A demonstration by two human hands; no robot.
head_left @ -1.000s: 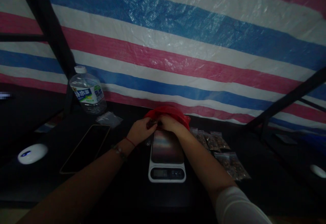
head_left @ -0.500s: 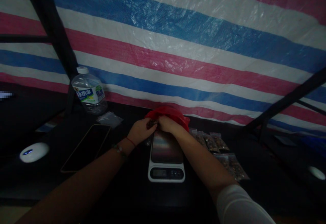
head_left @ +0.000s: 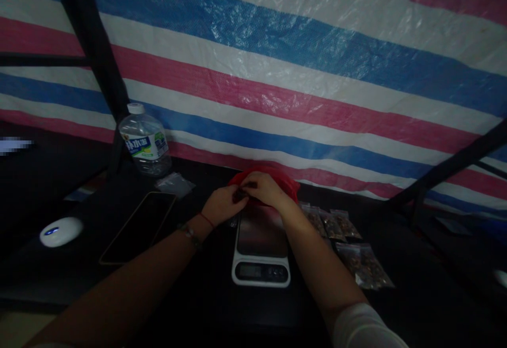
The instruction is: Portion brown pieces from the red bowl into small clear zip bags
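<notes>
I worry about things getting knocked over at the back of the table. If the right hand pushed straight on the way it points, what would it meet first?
Most likely the red plastic bag that the right hand already touches; behind that hangs the striped tarpaulin. Depth is unclear in this dim view.

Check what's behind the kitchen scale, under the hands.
A red bag sits just behind the scale. The left hand and right hand meet over its mouth, pinching something small and dark. The hands cover the bag's contents.
</notes>
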